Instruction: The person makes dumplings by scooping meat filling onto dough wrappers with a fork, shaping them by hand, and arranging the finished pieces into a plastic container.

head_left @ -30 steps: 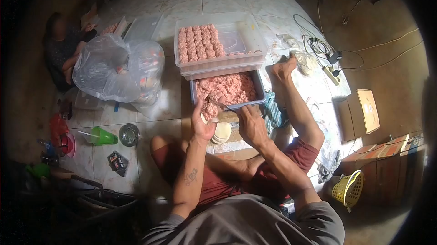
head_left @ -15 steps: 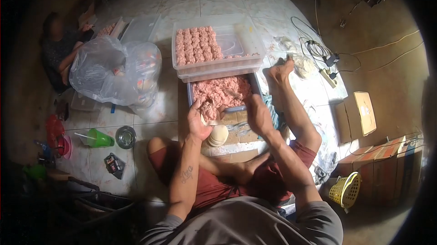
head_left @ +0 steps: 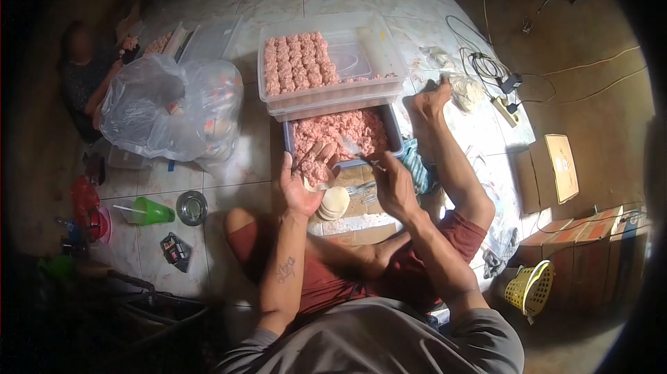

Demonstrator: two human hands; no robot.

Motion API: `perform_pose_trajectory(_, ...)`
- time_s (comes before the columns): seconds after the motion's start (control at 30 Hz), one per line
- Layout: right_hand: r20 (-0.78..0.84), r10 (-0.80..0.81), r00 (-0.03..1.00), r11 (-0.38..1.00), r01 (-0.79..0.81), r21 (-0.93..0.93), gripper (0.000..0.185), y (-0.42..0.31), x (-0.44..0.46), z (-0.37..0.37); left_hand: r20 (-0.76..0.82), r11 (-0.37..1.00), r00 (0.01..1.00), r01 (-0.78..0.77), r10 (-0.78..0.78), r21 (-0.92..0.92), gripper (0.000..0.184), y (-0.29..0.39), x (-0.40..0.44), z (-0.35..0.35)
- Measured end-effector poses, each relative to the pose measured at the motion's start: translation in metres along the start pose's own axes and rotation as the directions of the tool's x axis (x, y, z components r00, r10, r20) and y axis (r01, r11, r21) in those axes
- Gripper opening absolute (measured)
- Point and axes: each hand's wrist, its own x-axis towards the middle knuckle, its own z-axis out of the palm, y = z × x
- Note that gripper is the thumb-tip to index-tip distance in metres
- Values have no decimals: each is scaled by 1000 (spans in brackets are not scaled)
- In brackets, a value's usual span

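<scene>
My left hand is palm up, cupped under a round dumpling wrapper bearing a lump of pink minced meat. In my right hand I grip a thin-handled metal utensil; its exact kind is blurred. Its head is over the blue-grey tub of loose minced meat. A stack of pale round wrappers lies just right of my left hand. Behind the tub, a clear plastic container has rows of shaped meat dumplings on its left side.
Several forks lie on cardboard near the wrappers. A large plastic bag stands left, with another person behind it. A green cup and glass ashtray-like dish sit on the floor. Cables and a yellow basket are right.
My right hand has drawn back slightly toward me, and the utensil's head now shows over the meat. The left fingers have spread beneath the wrapper, and its meat looks flatter.
</scene>
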Motion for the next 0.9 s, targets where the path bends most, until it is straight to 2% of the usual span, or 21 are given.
perform_pose_trajectory(0.03, 5, -21, 1000, 994, 20, 108, 25, -14, -5, 2, -6, 1000, 1000, 4, -4, 1, 84, -3, -3, 3)
perform_pose_trajectory(0.13, 45, -9, 999, 998, 6, 66, 26, -22, -15, 6, -35, 992, 999, 5, -1, 127, 85, -10, -5, 12)
perform_pose_trajectory(0.23, 53, -6, 999, 997, 2, 80, 28, -13, -20, 13, 4, 994, 998, 66, -66, 86, 75, -12, -4, 20)
perform_pose_trajectory(0.3, 250, -21, 968, 1000, 26, -17, 30, -10, -24, 8, -26, 985, 997, 78, -75, 154, 78, -8, -2, 13)
perform_pose_trajectory(0.33, 274, -19, 961, 996, 43, -80, 30, -23, -25, -3, -60, 971, 995, 95, -84, 219, 80, -5, -2, 9)
perform_pose_trajectory(0.37, 282, -23, 959, 996, 46, -78, 30, -31, -25, -10, -63, 972, 995, 89, -77, 217, 80, 0, -2, 5)
perform_pose_trajectory(0.43, 167, -56, 984, 998, 57, -3, 29, -39, -27, -17, 62, 993, 991, 115, -117, 23, 83, 9, -5, 11)
perform_pose_trajectory(0.47, 134, -86, 987, 996, 82, 35, 29, -28, -29, -10, -48, 992, 998, 50, -45, 118, 85, 3, -7, 14)
perform_pose_trajectory(0.57, 211, -69, 975, 998, 71, -1, 29, -14, -40, 3, -28, 997, 998, 61, -60, 38, 86, -4, -11, 23)
perform_pose_trajectory(0.63, 174, -80, 982, 996, 74, 42, 28, -23, -41, 4, -54, 999, 998, 32, -32, 5, 87, -5, -9, 23)
perform_pose_trajectory(0.7, 34, -73, 997, 997, 72, 31, 28, -28, -47, 10, 19, 988, 998, 51, -55, 142, 87, -10, -12, 21)
perform_pose_trajectory(0.73, 102, -86, 991, 996, 83, 33, 28, -21, -50, 19, 24, 995, 996, 90, -91, 38, 87, -14, -14, 27)
perform_pose_trajectory(0.77, 100, -86, 991, 996, 83, 34, 28, -19, -54, 17, 24, 995, 995, 92, -93, 40, 87, -13, -14, 19)
perform_pose_trajectory(0.83, 278, 29, 960, 999, -15, -52, 28, -29, -50, 4, -66, 996, 997, -38, 32, -85, 85, -8, -11, 6)
perform_pose_trajectory(0.9, 284, 71, 956, 994, -45, -98, 28, -36, -52, 2, -123, 998, 992, -36, 30, -49, 83, -11, -21, 17)
